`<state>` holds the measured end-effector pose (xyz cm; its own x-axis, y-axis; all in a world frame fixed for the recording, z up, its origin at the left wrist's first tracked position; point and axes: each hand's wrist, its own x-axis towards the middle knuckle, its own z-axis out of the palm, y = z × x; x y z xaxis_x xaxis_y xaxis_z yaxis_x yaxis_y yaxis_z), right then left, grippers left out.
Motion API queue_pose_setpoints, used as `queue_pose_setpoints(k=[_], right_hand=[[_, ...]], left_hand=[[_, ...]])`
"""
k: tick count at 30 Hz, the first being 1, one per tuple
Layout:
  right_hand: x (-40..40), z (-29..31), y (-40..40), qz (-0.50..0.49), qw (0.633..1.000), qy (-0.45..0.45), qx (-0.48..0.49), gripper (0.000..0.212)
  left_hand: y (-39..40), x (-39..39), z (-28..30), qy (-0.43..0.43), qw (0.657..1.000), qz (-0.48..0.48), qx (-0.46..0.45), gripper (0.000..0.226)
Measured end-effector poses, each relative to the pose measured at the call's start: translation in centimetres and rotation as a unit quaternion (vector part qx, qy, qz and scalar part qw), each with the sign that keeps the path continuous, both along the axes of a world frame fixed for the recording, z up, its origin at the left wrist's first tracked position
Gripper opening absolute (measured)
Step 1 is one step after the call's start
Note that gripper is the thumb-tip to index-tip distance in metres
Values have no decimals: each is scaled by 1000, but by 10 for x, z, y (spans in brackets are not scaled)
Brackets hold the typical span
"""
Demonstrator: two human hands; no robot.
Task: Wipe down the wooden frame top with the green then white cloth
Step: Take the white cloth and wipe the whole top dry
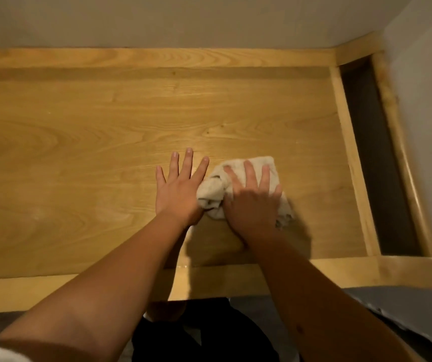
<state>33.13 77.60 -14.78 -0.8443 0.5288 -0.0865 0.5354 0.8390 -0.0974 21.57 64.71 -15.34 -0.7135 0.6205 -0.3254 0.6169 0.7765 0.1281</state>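
The right hand (255,194) presses flat, fingers straight, on the white cloth (246,186) on the wooden frame top (105,142). The left hand (179,184) lies flat beside the cloth. This looks like the second wipe. Next, push the cloth toward the far edge.

Two hands and a white cloth on a wooden top

The right hand (252,197) presses flat on the crumpled white cloth (216,190), fingers spread over it. The left hand (179,188) lies flat on the wooden top (79,142), fingers straight, just beside the cloth. A dark gap (374,152) runs along the top's right edge.
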Motion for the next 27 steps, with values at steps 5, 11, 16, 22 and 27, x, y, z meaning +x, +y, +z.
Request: queue_pose_setpoints(k=[5,11,16,22,27], right_hand=[[-75,-9,36,-29,996,77,43,51],[-168,-11,85,-36,999,-6,-32,65],[-232,-9,112,-50,997,0,-53,69],[-269,-5,128,-58,997,-17,-42,70],[-250,3,113,-54,996,-32,-60,66]], left_hand=[[2,5,2,30,997,27,61,47],[3,1,-1,34,999,18,29,63],[1,2,-3,46,998,14,48,65],[1,0,-2,55,997,8,48,66],[1,3,-3,52,998,14,29,65]])
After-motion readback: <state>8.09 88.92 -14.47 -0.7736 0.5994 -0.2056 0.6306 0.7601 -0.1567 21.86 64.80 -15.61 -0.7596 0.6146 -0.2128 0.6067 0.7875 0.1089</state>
